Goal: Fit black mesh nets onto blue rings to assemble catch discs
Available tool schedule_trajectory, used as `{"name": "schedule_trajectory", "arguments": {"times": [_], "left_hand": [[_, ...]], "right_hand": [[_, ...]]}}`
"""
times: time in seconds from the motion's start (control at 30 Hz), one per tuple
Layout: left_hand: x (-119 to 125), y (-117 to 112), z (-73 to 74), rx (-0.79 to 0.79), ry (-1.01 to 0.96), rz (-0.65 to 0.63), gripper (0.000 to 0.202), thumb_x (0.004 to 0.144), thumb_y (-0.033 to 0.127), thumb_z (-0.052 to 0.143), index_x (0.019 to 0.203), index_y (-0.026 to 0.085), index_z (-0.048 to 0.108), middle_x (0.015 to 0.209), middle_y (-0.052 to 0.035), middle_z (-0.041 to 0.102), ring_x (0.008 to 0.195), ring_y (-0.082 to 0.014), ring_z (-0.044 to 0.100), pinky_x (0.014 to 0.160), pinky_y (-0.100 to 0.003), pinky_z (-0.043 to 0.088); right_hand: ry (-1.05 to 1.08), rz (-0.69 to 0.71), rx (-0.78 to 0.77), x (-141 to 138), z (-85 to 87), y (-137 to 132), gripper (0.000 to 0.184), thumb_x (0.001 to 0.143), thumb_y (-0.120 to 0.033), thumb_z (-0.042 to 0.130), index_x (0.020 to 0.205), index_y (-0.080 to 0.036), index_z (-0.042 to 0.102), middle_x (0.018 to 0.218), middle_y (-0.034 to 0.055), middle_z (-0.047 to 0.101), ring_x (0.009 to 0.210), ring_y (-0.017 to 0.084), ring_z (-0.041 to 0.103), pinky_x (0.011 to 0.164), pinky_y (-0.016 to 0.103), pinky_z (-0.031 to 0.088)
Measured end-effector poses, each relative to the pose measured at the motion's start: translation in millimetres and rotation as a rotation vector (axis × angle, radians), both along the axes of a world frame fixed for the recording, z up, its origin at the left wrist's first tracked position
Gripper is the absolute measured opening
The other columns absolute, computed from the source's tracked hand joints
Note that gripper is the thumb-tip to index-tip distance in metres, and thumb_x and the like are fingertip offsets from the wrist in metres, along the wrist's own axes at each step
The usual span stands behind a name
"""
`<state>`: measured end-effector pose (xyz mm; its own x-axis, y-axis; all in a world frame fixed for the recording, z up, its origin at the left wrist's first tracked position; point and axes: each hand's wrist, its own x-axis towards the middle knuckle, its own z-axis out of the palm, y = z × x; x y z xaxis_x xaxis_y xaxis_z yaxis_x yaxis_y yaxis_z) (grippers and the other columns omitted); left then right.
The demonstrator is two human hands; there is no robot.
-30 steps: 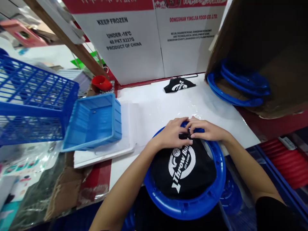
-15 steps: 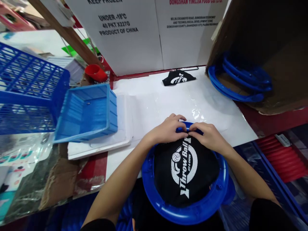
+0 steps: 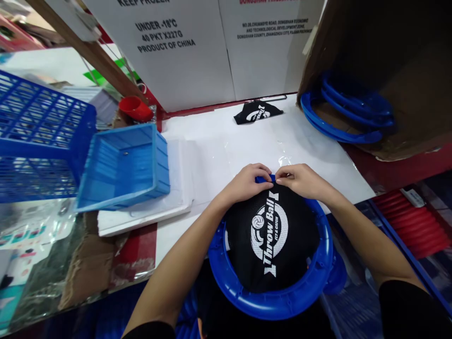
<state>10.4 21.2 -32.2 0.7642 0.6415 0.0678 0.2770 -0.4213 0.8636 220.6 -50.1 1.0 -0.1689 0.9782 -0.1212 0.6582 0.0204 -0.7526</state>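
Observation:
A blue plastic ring (image 3: pixel 271 306) lies tilted against my body at the table's front edge. Across its opening is a black mesh cloth (image 3: pixel 240 254) printed "Throw Ball". At the ring's far side, my left hand (image 3: pixel 252 182) pinches the cloth's edge against the blue rim. Close beside it, my right hand (image 3: pixel 298 180) pinches the same edge with thumb and forefinger. The fingertips of both hands nearly meet. Another black printed cloth (image 3: pixel 258 113) lies crumpled at the back of the table.
A light blue bin (image 3: pixel 123 165) stands on a white slab at left, beside a blue crate (image 3: pixel 45 113) and a red cup (image 3: pixel 135 108). Several blue rings (image 3: pixel 339 136) lie in an open carton (image 3: pixel 416 84) at right. White cartons (image 3: pixel 190 56) form the back wall.
Both hands have shifted slightly at the far rim, drawing the cloth's edge up over it, so less blue shows between them. The view has moved a little.

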Motion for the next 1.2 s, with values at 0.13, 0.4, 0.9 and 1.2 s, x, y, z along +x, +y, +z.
{"name": "schedule_trajectory", "arguments": {"times": [0.13, 0.4, 0.9, 1.2], "left_hand": [[-0.6, 0.3, 1.3, 0.027, 0.024, -0.021, 0.012, 0.092, 0.024, 0.069, 0.084, 0.022, 0.078, 0.121, -0.0074, 0.076, 0.116, -0.0267, 0.070, 0.114, -0.050, 0.051], [0.6, 1.5, 1.7, 0.117, 0.104, -0.059, 0.013, 0.088, 0.022, 0.063, 0.079, 0.021, 0.071, 0.111, -0.0062, 0.077, 0.108, -0.0259, 0.070, 0.113, -0.051, 0.050], [0.1, 3.3, 2.6, 0.072, 0.100, -0.083, 0.008, 0.085, 0.020, 0.061, 0.081, 0.021, 0.067, 0.109, -0.0078, 0.076, 0.108, -0.0264, 0.070, 0.109, -0.049, 0.052], [1.9, 3.3, 0.5, 0.087, 0.120, -0.084, 0.007, 0.085, 0.021, 0.060, 0.082, 0.022, 0.066, 0.107, -0.0077, 0.075, 0.105, -0.0260, 0.069, 0.104, -0.047, 0.054]], "right_hand": [[-0.053, 0.044, -0.055, 0.5, 8.0, 10.4, 0.014, 0.090, -0.014, 0.068, 0.084, -0.021, 0.078, 0.082, 0.0010, 0.079, 0.082, 0.018, 0.070, 0.079, 0.032, 0.049], [-0.032, 0.119, -0.027, 2.9, 3.7, 14.5, 0.016, 0.089, -0.012, 0.063, 0.092, -0.021, 0.076, 0.082, 0.0009, 0.076, 0.079, 0.017, 0.068, 0.075, 0.030, 0.050], [-0.299, 0.151, 0.033, -6.9, 7.2, 4.9, 0.022, 0.093, -0.007, 0.058, 0.088, -0.023, 0.072, 0.084, 0.0024, 0.076, 0.080, 0.020, 0.068, 0.073, 0.031, 0.045], [-0.339, 0.166, 0.045, -6.1, 3.0, 6.5, 0.022, 0.093, -0.006, 0.057, 0.089, -0.024, 0.070, 0.083, 0.0023, 0.075, 0.078, 0.020, 0.068, 0.071, 0.031, 0.046]]}}
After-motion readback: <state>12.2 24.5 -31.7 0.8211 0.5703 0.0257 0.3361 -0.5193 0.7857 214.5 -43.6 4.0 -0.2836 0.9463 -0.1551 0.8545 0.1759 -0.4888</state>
